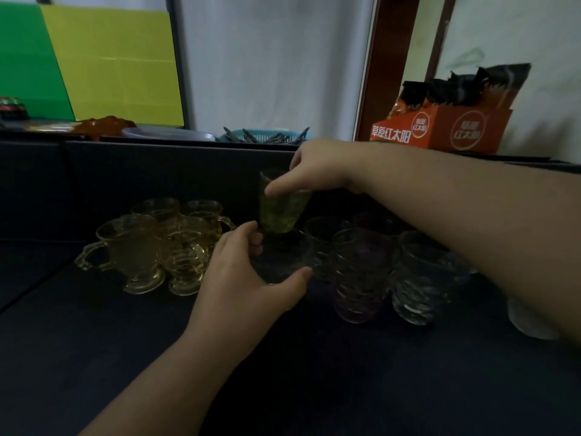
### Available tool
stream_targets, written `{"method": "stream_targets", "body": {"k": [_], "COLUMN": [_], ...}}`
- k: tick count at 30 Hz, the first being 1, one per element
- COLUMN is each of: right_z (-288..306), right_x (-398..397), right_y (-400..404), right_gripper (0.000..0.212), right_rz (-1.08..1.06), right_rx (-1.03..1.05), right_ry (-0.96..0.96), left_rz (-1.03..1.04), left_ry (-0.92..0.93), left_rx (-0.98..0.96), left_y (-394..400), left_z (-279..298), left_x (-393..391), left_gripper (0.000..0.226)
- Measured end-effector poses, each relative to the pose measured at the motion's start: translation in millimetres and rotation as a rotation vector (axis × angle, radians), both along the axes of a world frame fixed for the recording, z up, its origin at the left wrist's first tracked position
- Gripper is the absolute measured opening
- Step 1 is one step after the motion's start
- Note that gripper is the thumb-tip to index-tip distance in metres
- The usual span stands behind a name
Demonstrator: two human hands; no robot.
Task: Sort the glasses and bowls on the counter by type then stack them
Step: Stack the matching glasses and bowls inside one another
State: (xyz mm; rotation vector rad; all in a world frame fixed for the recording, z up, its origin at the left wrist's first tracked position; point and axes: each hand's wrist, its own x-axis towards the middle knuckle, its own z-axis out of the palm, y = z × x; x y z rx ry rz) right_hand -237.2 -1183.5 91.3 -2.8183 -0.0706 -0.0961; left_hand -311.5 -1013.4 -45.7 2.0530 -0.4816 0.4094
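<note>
Centrally, green glass (280, 212): a textured, footed glass, upright, its foot down inside the clear bowl; every place below is told relative to it.
Right hand (317, 169): comes over the green glass from the right, thumb and fingers pinching its rim from above; the index finger lies across the front of the rim, the other fingertips are hidden behind the glass.
Left hand (251, 278): just below the green glass, fingers and thumb spread in a curve around the clear bowl, thumb on the near edge, fingertips on the far-left edge beside the glass's foot.
Clear bowl (283, 262): directly under the green glass, resting on the dark counter (157, 357); dim and hard to make out.
Amber handled cups (163, 243): a tight cluster to the left of the green glass, upright, touching one another.
Purple-tinted stack (358, 278): right of the green glass and nearer the camera, ribbed glasses nested one in another.
Clear ribbed stack (421, 284): further right, just beside the purple-tinted stack.
Single clear glass (323, 243): immediately right of the green glass, behind the purple-tinted stack.
Orange box (449, 127): far behind and right of the green glass, on the raised ledge, holding dark packets.
Teal basket (267, 136): behind the green glass on the ledge, holding utensils.
</note>
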Motion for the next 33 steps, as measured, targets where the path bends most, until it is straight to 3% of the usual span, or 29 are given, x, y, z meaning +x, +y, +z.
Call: {"method": "stream_targets", "body": {"k": [6, 10, 15, 19, 25, 29, 33], "right_z": [27.1, 27.1, 30.2, 25.0, 0.8, -14.5, -23.4], "right_x": [-35.7, -53.6, -71.3, -82.4, -89.9, -81.4, -72.5], "right_y": [-43.7, -68.7, -95.3, -111.2, -115.6, -119.1, -118.1], "right_gripper": [0.074, 0.090, 0.094, 0.093, 0.070, 0.093, 0.096], "right_rz": [-0.079, -0.122, -0.177, -0.182, -0.213, -0.242, -0.253], "right_rx": [0.253, 0.291, 0.312, 0.257, 0.188, 0.180, 0.146], "right_ry": [-0.223, -0.303, -0.397, -0.358, -0.244, -0.188, -0.101], "left_rz": [0.011, -0.002, -0.021, -0.161, -0.240, -0.285, -0.308], "left_ry": [-0.036, -0.060, -0.045, 0.053, 0.141, 0.185, 0.218], "left_rx": [-0.131, -0.127, -0.290, -0.361, -0.238, -0.129, -0.023], "left_y": [-2.7, -9.7, -20.0, -42.1, -66.7, -69.4, -67.9], "left_z": [18.8, 29.9, 63.0, 81.1, 65.1, 51.5, 43.3], "left_x": [11.4, 15.6, 38.7, 61.5, 73.8, 77.1, 79.9], "left_gripper": [0.101, 0.101, 0.097, 0.087, 0.099, 0.100, 0.100]}}
